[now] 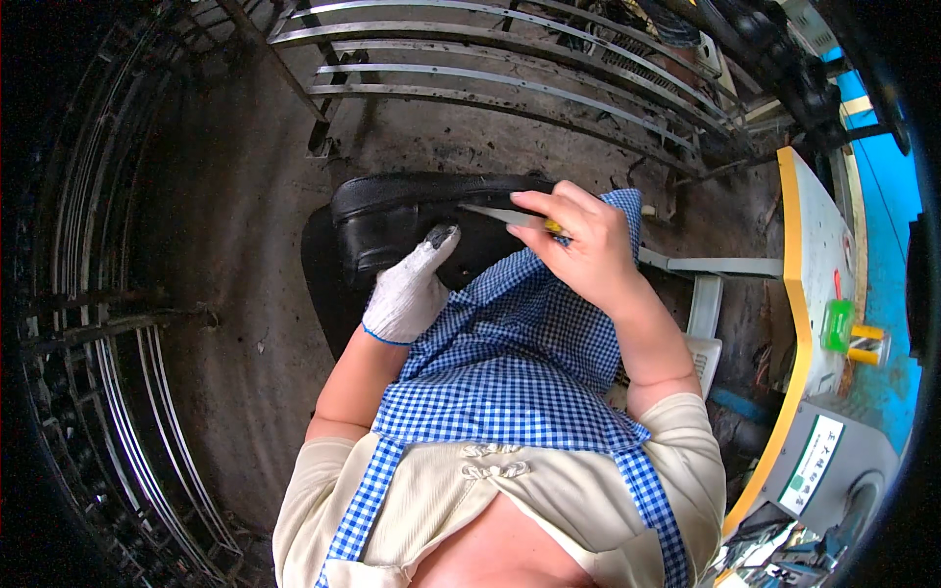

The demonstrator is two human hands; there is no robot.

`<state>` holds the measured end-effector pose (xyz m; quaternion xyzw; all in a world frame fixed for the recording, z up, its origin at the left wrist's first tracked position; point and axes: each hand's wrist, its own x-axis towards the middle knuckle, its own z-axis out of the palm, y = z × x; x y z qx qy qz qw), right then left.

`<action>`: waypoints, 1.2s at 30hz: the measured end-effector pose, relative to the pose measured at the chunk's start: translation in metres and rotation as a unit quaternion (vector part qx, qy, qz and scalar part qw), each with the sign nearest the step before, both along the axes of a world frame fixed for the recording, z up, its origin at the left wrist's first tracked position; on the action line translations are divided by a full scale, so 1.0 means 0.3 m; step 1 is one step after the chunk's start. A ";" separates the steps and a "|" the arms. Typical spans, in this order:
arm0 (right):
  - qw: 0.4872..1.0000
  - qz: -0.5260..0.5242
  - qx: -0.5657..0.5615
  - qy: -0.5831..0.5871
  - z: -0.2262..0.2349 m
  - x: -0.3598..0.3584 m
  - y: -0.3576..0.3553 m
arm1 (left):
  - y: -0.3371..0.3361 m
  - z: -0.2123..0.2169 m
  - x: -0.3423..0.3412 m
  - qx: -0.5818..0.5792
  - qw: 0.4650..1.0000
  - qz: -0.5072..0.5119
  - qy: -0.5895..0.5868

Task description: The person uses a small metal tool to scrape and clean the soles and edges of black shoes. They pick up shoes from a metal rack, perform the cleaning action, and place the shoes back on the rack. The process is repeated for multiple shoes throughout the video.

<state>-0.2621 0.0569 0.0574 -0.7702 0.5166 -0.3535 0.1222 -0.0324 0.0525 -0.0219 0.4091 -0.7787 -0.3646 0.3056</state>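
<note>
Head view, looking down a blue checked apron (510, 372) over the lap. Left hand (407, 289), in a white knit glove, presses flat on a black moulded rubber piece (392, 220) that rests at the knees, apparently to steady it. Right hand (578, 245), bare, is closed around a yellow-handled knife (510, 218), its blade laid along the piece's upper edge just beyond the gloved fingertips. Farther out: dirty floor (235, 245), metal racks (490, 69).

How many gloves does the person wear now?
1: a white knit glove on the left hand, resting on the black moulded part. The right hand is bare, holding a blade.
</note>
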 end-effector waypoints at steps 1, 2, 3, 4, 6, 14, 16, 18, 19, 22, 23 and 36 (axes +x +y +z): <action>1.000 0.003 -0.017 0.017 -0.002 0.010 -0.010 | 0.010 0.046 0.004 -0.033 0.998 -0.001 -0.049; 0.999 0.005 -0.034 0.035 -0.005 0.019 -0.019 | 0.018 0.072 0.006 -0.065 0.993 -0.002 -0.098; 0.997 0.007 -0.050 0.052 -0.005 0.026 -0.024 | 0.021 0.074 0.004 -0.054 0.992 -0.010 -0.110; 0.993 0.013 -0.074 0.086 -0.001 0.033 -0.027 | 0.026 0.074 0.007 -0.042 0.992 -0.014 -0.121; 0.989 0.023 -0.095 0.114 0.008 0.042 -0.026 | 0.030 0.051 -0.001 0.040 0.999 -0.013 -0.027; 0.955 0.047 -0.142 0.256 0.023 0.055 -0.027 | 0.062 0.056 -0.049 0.140 0.978 0.063 0.142; 0.951 0.056 -0.139 0.271 0.027 0.051 -0.026 | 0.074 0.043 -0.056 0.136 0.979 0.062 0.138; 0.949 0.054 -0.119 0.285 0.032 0.048 -0.034 | 0.073 0.027 -0.050 0.127 0.986 0.054 0.095; 0.948 0.054 -0.109 0.293 0.033 0.047 -0.040 | 0.071 0.027 -0.048 0.149 0.985 0.052 0.077; 0.954 0.072 -0.082 0.281 0.013 0.039 -0.062 | 0.059 0.039 -0.047 0.267 0.961 0.052 0.039; 0.957 0.076 -0.083 0.268 0.008 0.035 -0.066 | 0.059 0.028 -0.041 0.212 0.977 0.025 0.027; 0.994 0.045 -0.015 0.095 0.002 -0.069 -0.118 | 0.048 0.064 -0.006 -0.030 0.980 -0.044 -0.194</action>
